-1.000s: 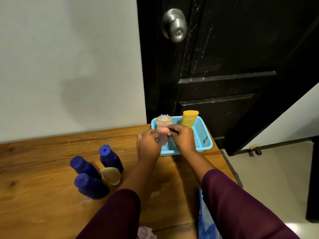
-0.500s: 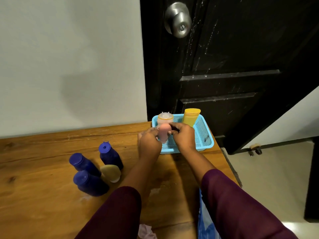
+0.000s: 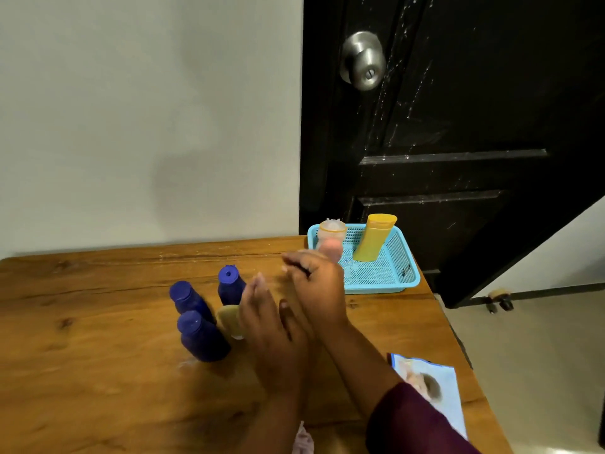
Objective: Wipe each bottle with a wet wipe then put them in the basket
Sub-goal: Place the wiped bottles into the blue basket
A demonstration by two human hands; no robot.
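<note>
Head view: left hand (image 3: pixel 262 326) has straight fingers, empty, just beside the beige-capped bottle (image 3: pixel 229 319). Right hand (image 3: pixel 319 290) is loosely spread (blurred), empty, at the near-left corner of the blue basket (image 3: pixel 389 280). The basket holds a yellow bottle (image 3: pixel 373 239), a clear bottle (image 3: pixel 332 229) and a pink bottle (image 3: pixel 331 249). Three blue bottles (image 3: pixel 201 337) stand on the table (image 3: pixel 98 371).

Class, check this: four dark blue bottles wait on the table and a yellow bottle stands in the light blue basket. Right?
No: the head view shows three dark blue bottles on the table, not four. The yellow bottle does stand in the light blue basket.
</note>
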